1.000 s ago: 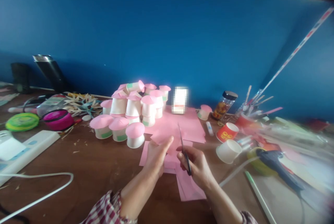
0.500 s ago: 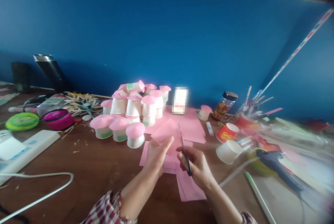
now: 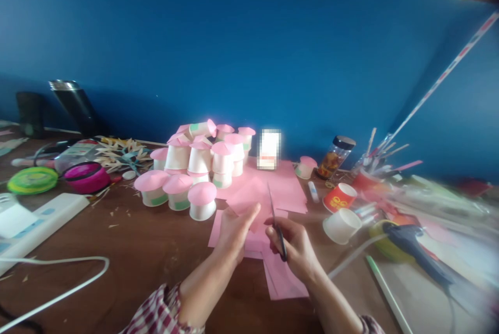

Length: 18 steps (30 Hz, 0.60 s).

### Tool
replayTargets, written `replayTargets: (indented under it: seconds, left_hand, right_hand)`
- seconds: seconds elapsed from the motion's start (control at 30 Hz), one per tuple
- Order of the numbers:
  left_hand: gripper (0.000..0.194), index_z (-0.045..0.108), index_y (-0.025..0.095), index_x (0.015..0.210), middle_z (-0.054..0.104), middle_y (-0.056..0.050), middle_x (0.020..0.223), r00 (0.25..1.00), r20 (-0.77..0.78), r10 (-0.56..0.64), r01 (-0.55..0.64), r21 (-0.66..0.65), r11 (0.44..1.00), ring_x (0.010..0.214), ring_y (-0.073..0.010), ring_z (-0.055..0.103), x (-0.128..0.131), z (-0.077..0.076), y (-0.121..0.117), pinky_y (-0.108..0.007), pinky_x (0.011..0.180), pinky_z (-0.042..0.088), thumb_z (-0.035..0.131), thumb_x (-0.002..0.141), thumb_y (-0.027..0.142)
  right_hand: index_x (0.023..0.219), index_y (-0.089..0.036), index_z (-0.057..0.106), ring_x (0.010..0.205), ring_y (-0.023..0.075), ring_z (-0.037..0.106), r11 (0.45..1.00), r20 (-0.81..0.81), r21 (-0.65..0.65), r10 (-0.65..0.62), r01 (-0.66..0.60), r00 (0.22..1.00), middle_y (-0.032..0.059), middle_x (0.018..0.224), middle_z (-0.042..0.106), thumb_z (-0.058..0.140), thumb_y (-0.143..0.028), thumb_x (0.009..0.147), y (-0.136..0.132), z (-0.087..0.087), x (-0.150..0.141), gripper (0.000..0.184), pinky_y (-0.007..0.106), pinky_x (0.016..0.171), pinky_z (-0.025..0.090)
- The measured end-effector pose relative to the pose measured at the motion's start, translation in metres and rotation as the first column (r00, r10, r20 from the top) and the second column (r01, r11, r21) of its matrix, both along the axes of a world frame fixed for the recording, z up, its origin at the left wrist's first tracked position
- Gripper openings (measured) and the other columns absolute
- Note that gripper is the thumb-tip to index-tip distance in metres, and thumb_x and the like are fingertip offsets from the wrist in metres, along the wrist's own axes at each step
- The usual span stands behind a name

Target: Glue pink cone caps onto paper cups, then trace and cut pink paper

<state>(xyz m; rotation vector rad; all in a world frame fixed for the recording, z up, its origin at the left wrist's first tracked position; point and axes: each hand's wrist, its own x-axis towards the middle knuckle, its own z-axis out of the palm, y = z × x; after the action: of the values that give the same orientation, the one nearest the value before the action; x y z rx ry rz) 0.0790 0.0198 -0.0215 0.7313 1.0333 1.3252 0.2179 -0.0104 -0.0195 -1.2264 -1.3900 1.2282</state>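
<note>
My left hand (image 3: 235, 232) grips a sheet of pink paper (image 3: 245, 200), thumb on top and fingers beneath it. In my right hand (image 3: 293, 244) is a pair of scissors (image 3: 279, 238) with dark handles, the blades pointing away from me along the paper's right edge. More pink sheets (image 3: 286, 277) lie on the table under both hands and farther back. To the left stand several paper cups with pink cone tops (image 3: 201, 201), some stacked on others.
At right are a red paper cup (image 3: 340, 197), a white cup (image 3: 342, 226), a glue gun (image 3: 413, 245) and a lidded jar (image 3: 336, 157). A power strip (image 3: 58, 222) with a white cable (image 3: 78, 284) lies left. A blurred upright screen (image 3: 268, 149) stands behind the paper.
The scissors and my right hand have shifted very slightly to the right. My left hand keeps its grip on the paper, and the things around stay put.
</note>
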Motion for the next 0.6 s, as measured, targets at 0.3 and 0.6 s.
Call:
replayTargets:
  seconds: [0.3,0.6]
  left_hand:
    - [0.037,0.066,0.012,0.088,0.07,-0.011,0.083,0.999,-0.029,0.016,-0.016,-0.002,1.0,0.076,-0.0243,0.066,-0.0014,0.0017,0.0012,-0.033,0.062,0.052,0.075,0.066,0.04]
    - [0.029,0.059,0.014,0.064,0.068,-0.008,0.075,0.997,-0.021,0.072,-0.071,0.017,0.997,0.076,-0.0242,0.066,-0.0013,0.0067,0.0008,-0.035,0.065,0.053,0.077,0.062,0.036]
  right_hand:
    - [0.095,-0.012,0.064,0.047,0.01,0.047,1.0,0.008,0.002,-0.003,0.003,1.0,-0.0027,0.053,0.051,0.068,-0.051,0.074,0.0,0.0011,-0.0004,0.045,0.022,0.044,0.035]
    - [0.094,-0.012,0.064,0.046,0.01,0.046,1.0,0.024,-0.012,-0.014,0.014,1.0,-0.003,0.052,0.051,0.068,-0.053,0.073,0.0001,0.0019,-0.0011,0.047,0.022,0.043,0.035]
